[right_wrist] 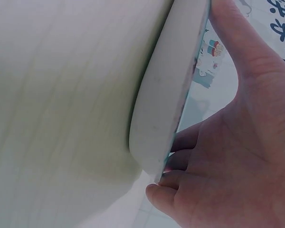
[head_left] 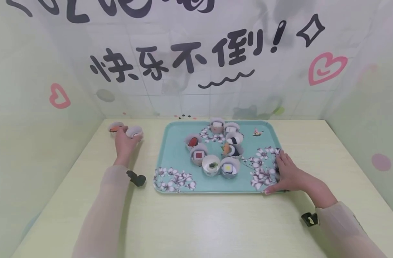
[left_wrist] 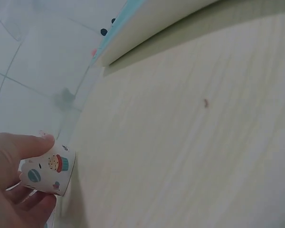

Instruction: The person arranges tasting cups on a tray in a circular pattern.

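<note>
At the far left of the table, my left hand (head_left: 125,141) grips a paper cup (head_left: 135,131) with something whitish inside. In the left wrist view, thumb and fingers sit around this cup (left_wrist: 52,172), whose side has a cupcake print. Just left of it stands another cup (head_left: 115,126) holding an orange-topped sushi piece. My right hand (head_left: 290,175) rests on the right front corner of a turquoise flowered tray (head_left: 174,154), fingers spread along the rim. The right wrist view shows those fingers (right_wrist: 185,142) touching the tray edge (right_wrist: 166,99).
Several cups with sushi pieces stand in a loose ring on the tray, among them a cup with a red-topped piece (head_left: 193,141) and one with a yellow square (head_left: 229,168). A printed wall (head_left: 183,104) rises behind the table, with side panels left and right.
</note>
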A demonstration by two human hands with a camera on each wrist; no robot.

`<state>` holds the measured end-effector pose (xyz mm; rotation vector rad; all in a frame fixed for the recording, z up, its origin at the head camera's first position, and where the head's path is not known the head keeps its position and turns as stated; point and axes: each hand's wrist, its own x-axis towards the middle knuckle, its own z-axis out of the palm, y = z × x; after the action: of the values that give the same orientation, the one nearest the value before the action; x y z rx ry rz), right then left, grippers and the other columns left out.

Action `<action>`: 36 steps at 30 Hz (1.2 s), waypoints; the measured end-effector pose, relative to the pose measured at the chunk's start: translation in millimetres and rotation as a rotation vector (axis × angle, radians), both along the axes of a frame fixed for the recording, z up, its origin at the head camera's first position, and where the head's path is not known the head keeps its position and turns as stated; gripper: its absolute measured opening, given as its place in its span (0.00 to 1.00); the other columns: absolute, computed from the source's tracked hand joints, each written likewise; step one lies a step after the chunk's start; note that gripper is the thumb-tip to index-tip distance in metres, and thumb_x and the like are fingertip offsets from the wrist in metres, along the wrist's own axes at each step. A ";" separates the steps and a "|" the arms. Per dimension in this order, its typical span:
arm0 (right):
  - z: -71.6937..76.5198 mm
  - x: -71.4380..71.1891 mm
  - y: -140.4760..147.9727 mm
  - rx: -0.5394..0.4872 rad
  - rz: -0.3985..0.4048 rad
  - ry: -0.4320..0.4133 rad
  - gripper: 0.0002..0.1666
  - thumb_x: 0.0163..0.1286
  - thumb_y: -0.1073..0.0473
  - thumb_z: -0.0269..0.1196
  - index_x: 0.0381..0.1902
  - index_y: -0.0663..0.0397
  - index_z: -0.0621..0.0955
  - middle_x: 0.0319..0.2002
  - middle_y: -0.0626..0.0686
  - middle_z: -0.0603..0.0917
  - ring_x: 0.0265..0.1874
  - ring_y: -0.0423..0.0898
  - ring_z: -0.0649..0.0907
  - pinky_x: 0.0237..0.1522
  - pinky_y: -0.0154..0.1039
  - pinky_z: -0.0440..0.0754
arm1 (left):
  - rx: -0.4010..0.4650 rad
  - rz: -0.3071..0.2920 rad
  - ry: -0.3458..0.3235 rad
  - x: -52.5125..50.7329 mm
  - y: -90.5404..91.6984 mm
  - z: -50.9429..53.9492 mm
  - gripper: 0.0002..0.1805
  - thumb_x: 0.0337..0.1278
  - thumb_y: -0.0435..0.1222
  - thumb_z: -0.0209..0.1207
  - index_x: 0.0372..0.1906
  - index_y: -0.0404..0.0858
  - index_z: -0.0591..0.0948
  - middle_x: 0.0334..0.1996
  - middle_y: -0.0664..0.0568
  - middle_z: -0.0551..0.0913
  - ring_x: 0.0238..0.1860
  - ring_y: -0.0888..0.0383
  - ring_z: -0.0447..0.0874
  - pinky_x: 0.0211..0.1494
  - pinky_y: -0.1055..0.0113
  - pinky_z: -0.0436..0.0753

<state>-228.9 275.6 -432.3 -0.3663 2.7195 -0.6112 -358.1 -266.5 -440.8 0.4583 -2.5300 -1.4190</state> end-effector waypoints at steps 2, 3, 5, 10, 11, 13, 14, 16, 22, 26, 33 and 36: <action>-0.5 -0.3 0.4 0.002 0.001 0.003 0.85 0.42 0.37 0.80 0.72 0.85 0.41 0.73 0.83 0.33 0.73 0.79 0.37 0.71 0.74 0.46 | -0.013 -0.002 -0.016 -1.2 -0.8 -1.3 0.41 0.62 0.37 0.63 0.75 0.31 0.57 0.75 0.34 0.60 0.75 0.39 0.60 0.76 0.48 0.66; -0.9 -0.4 0.6 0.003 0.002 0.004 0.85 0.42 0.37 0.80 0.72 0.85 0.41 0.73 0.83 0.33 0.73 0.79 0.37 0.71 0.74 0.46 | -0.011 -0.001 -0.023 -1.9 -1.0 -1.2 0.41 0.62 0.37 0.63 0.75 0.31 0.57 0.75 0.35 0.61 0.75 0.39 0.60 0.76 0.48 0.66; -1.5 -0.6 1.0 0.006 0.002 0.005 0.85 0.42 0.37 0.80 0.72 0.84 0.41 0.73 0.83 0.32 0.73 0.79 0.37 0.71 0.74 0.47 | -0.019 -0.001 -0.039 -3.7 -1.0 -0.8 0.41 0.62 0.38 0.62 0.75 0.33 0.57 0.75 0.35 0.61 0.74 0.39 0.61 0.76 0.47 0.66; -1.0 -0.3 0.7 0.005 -0.002 0.002 0.85 0.42 0.37 0.80 0.72 0.84 0.41 0.73 0.83 0.32 0.73 0.78 0.37 0.71 0.74 0.46 | -0.037 -0.020 -0.067 -7.8 2.0 5.1 0.42 0.63 0.41 0.62 0.76 0.36 0.57 0.75 0.36 0.61 0.74 0.39 0.62 0.75 0.46 0.67; -0.7 -0.2 0.5 0.004 -0.003 0.001 0.85 0.42 0.37 0.80 0.72 0.84 0.41 0.73 0.83 0.32 0.73 0.78 0.37 0.71 0.74 0.46 | -0.042 -0.026 -0.063 -8.5 3.4 6.7 0.42 0.62 0.41 0.62 0.76 0.36 0.57 0.75 0.36 0.61 0.73 0.39 0.63 0.75 0.47 0.68; -0.1 -0.1 0.1 0.004 -0.005 -0.002 0.85 0.42 0.36 0.80 0.72 0.84 0.41 0.73 0.83 0.32 0.73 0.78 0.37 0.72 0.74 0.46 | -0.051 -0.041 -0.046 -9.5 6.8 9.8 0.42 0.62 0.41 0.63 0.76 0.36 0.58 0.74 0.36 0.62 0.72 0.39 0.64 0.74 0.46 0.70; 0.1 -0.1 -0.1 0.003 -0.006 -0.003 0.85 0.42 0.36 0.80 0.72 0.84 0.41 0.73 0.83 0.32 0.73 0.78 0.37 0.72 0.74 0.46 | -0.061 -0.050 -0.036 -9.9 8.8 11.3 0.42 0.62 0.42 0.63 0.76 0.36 0.59 0.74 0.35 0.63 0.72 0.38 0.65 0.73 0.46 0.70; 0.6 0.0 -0.2 0.000 -0.006 -0.006 0.85 0.42 0.37 0.80 0.72 0.84 0.41 0.73 0.83 0.32 0.73 0.78 0.37 0.72 0.74 0.46 | -0.078 -0.066 -0.021 -10.7 13.1 14.3 0.41 0.62 0.42 0.64 0.75 0.35 0.59 0.73 0.35 0.64 0.71 0.38 0.65 0.72 0.45 0.71; 2.5 1.2 -0.7 -0.004 -0.006 -0.012 0.85 0.42 0.36 0.80 0.72 0.84 0.41 0.73 0.82 0.32 0.73 0.78 0.37 0.71 0.74 0.46 | -0.099 -0.145 0.010 -15.3 31.3 20.9 0.38 0.62 0.41 0.63 0.73 0.34 0.61 0.70 0.34 0.68 0.67 0.39 0.69 0.70 0.46 0.74; 3.1 1.8 -1.4 -0.009 -0.008 -0.015 0.86 0.42 0.36 0.80 0.72 0.84 0.41 0.73 0.83 0.32 0.73 0.79 0.37 0.71 0.74 0.46 | -0.110 -0.206 0.018 -19.3 45.9 22.8 0.38 0.62 0.40 0.63 0.72 0.33 0.62 0.70 0.34 0.68 0.67 0.38 0.70 0.69 0.46 0.75; 2.7 2.3 -1.6 -0.007 -0.007 -0.011 0.86 0.42 0.37 0.80 0.72 0.85 0.41 0.72 0.83 0.32 0.73 0.79 0.37 0.71 0.74 0.46 | -0.126 -0.298 0.017 -23.7 74.8 27.3 0.37 0.63 0.40 0.62 0.73 0.36 0.62 0.70 0.36 0.68 0.66 0.40 0.71 0.68 0.46 0.76; 1.6 1.3 -0.9 -0.007 -0.006 -0.011 0.86 0.42 0.37 0.80 0.72 0.85 0.41 0.73 0.83 0.32 0.73 0.79 0.36 0.71 0.74 0.46 | -0.160 -0.345 -0.004 -24.6 87.5 30.6 0.37 0.63 0.41 0.62 0.74 0.38 0.62 0.72 0.38 0.67 0.68 0.41 0.69 0.70 0.46 0.74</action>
<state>-227.6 274.7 -430.8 -0.3561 2.7095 -0.6221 -382.7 -179.1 -410.1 -0.0047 -2.7965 -1.2998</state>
